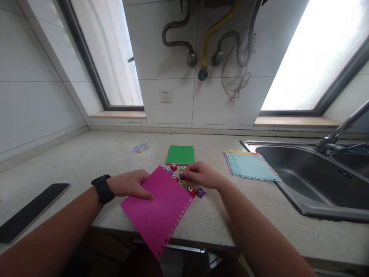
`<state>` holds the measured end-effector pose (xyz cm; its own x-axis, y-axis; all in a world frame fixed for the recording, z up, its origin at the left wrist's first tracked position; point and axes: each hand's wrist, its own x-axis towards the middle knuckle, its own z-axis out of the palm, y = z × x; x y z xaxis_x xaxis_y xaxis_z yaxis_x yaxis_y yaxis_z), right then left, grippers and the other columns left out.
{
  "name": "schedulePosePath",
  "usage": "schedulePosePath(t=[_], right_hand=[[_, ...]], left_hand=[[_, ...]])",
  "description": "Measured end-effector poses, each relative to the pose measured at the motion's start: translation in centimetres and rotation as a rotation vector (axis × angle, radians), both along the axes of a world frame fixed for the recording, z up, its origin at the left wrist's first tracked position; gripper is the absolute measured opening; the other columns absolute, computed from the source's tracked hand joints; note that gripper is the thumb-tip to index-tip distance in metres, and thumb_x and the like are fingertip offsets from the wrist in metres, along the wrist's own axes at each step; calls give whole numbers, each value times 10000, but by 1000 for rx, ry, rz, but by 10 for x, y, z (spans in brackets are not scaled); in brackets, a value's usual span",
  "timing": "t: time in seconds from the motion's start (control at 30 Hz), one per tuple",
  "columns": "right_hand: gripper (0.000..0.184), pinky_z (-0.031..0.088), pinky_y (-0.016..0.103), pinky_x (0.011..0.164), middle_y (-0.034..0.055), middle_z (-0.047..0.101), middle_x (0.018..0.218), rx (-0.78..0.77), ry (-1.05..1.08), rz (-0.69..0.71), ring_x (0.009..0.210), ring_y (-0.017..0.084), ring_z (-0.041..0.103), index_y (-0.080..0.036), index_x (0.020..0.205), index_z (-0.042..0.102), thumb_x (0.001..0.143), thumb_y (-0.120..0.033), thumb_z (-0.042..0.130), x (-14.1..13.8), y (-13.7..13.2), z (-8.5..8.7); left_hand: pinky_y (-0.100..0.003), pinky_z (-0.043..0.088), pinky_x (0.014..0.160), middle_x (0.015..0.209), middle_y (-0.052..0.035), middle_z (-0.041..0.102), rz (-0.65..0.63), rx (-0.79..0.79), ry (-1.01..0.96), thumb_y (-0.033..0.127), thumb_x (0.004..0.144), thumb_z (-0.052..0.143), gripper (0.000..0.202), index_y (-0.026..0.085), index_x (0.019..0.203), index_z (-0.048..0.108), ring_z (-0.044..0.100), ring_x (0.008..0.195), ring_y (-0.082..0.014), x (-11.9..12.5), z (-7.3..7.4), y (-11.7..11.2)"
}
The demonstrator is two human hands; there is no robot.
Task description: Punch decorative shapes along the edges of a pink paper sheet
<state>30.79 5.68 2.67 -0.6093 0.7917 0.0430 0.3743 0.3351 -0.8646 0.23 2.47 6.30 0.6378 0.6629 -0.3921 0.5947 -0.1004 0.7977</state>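
Note:
My left hand (134,184), with a black watch at the wrist, grips a bright pink sheet of paper (161,207), thumb on top. Small punched holes run along the sheet's lower right edge, and one corner hangs past the counter front. Just beyond the sheet stands a cluster of small craft punches in red, purple and green. My right hand (200,174) has its fingertips closed on one punch (181,174) in this group, mostly hidden by the fingers. Nearest to me are a red punch (191,191) and a purple punch (201,192). The pink sheet covers part of the cluster.
A green stack of paper (180,154) lies behind the punches. Punched light-blue sheets (253,166) lie at the right, against the sink (302,181). A patch of colourful bits (140,148) is back left. A dark flat board (31,211) lies at the left.

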Motion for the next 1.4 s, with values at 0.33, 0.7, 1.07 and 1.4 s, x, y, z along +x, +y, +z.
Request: schedulePosePath(t=[0.33,0.7,1.07,1.4], right_hand=[[308,339,216,480,-30,530,623,-176,220,125,530,80,456,-136,773,661,887,-419,705,-4,-7,3],[414,347,229,449,-47,572,583,-90,619,-221,468,101,488,-182,920,599,756,-520,774,-7,7,-5],[368,371,254,447,28,671,584,-31,633,-363,453,131,516,-168,836,638,762,-498,782,-13,12,-14],[440,396,257,473,19,646,573,-59,584,-444,479,133,521,-159,811,644,792,-585,751,-11,25,-32]], left_hand=[[-274,477,583,761,-72,760,-34,-15,102,583,793,748,435,168,909,802,654,614,-198,29,47,31],[-215,486,531,898,-70,671,664,106,-821,682,921,528,603,152,1152,700,653,702,-154,-18,-3,28],[-211,444,496,772,-35,668,490,252,-792,543,851,719,425,137,968,671,622,609,-132,72,-30,52],[-200,324,448,581,26,581,575,282,-800,556,845,715,432,130,798,656,445,453,-75,74,-77,79]])
